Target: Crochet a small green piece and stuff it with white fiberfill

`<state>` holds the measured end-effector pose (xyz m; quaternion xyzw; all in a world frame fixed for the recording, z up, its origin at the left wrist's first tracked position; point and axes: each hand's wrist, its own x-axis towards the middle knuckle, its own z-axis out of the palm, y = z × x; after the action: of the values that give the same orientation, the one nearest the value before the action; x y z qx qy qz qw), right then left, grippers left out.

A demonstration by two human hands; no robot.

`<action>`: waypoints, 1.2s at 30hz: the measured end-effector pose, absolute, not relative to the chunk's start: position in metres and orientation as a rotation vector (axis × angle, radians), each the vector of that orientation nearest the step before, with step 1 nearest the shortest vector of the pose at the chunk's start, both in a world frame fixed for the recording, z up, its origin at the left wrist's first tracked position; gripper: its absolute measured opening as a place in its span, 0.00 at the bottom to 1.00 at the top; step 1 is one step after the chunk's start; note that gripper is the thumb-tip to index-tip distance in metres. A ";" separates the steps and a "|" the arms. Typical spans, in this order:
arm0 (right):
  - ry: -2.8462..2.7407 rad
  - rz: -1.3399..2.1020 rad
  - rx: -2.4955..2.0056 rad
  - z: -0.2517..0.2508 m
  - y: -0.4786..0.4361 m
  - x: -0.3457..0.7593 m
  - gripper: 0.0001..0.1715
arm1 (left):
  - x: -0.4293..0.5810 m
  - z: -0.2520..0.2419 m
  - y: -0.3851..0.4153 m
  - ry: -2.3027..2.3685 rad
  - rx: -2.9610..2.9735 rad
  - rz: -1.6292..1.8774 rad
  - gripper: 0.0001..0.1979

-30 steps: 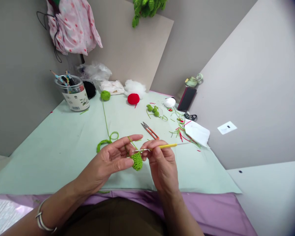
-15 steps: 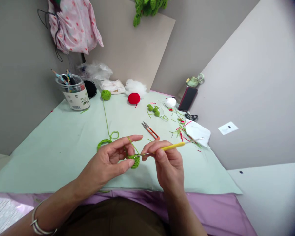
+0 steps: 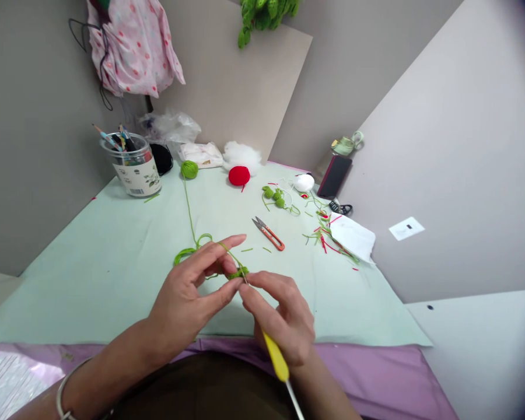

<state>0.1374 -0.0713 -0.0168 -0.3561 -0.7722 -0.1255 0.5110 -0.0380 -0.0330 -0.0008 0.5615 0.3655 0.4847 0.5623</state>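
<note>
A small green crocheted piece (image 3: 238, 273) is pinched between the thumb and fingers of my left hand (image 3: 196, 286). Green yarn runs over that hand's raised index finger to the piece. My right hand (image 3: 284, 312) holds a crochet hook with a yellow handle (image 3: 275, 357), its handle end pointing down toward my body. The hook's metal tip is at the piece, partly hidden by the fingertips. From the green yarn ball (image 3: 189, 170), a strand leads to loose loops (image 3: 184, 254) behind my left hand.
Orange-handled snips (image 3: 268, 233) lie beyond my hands. Farther back are a red yarn ball (image 3: 238, 175), white stuffing (image 3: 241, 156) and a jar of pens (image 3: 135, 169). Small green pieces (image 3: 275, 196), yarn scraps, white paper (image 3: 353, 235) and a phone (image 3: 335, 176) are to the right.
The hook has swung from pointing right to pointing down toward me as my right hand turned. The green piece has tilted and shows less of its side. My left index finger has shifted slightly left.
</note>
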 end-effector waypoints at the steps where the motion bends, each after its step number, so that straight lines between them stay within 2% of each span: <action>1: -1.870 -0.350 -0.858 -0.019 -0.072 0.138 0.17 | -0.038 -0.001 -0.033 0.815 1.213 1.085 0.24; 4: -1.902 -0.389 -0.846 -0.025 -0.073 0.140 0.21 | -0.036 0.000 -0.032 0.672 0.922 0.919 0.29; 7: -1.826 -0.270 -0.823 -0.031 -0.072 0.138 0.26 | -0.035 0.001 -0.030 0.601 0.753 0.808 0.30; 12: -1.551 0.185 -0.790 -0.023 -0.071 0.133 0.20 | -0.041 0.004 -0.027 0.582 0.692 0.737 0.35; 19: -1.198 0.770 -0.768 -0.011 -0.065 0.136 0.11 | -0.043 0.003 -0.027 0.623 0.799 0.834 0.26; 24: -1.391 0.551 -0.842 -0.013 -0.059 0.131 0.10 | -0.037 -0.004 -0.030 0.637 0.865 0.848 0.26; 31: -1.709 -0.153 -0.898 -0.031 -0.066 0.127 0.25 | -0.031 -0.003 -0.029 0.631 0.754 0.885 0.25; 33: -1.663 -0.151 -0.878 -0.031 -0.065 0.126 0.24 | -0.032 -0.003 -0.028 0.567 0.665 0.796 0.25; 36: -1.513 0.124 -0.869 -0.023 -0.062 0.125 0.18 | -0.034 -0.003 -0.027 0.482 0.582 0.748 0.25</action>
<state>0.1247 -0.0624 -0.0230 -0.3812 -0.6636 0.0543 0.6413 -0.0339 -0.0267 -0.0031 0.2773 0.2297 0.3564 0.8621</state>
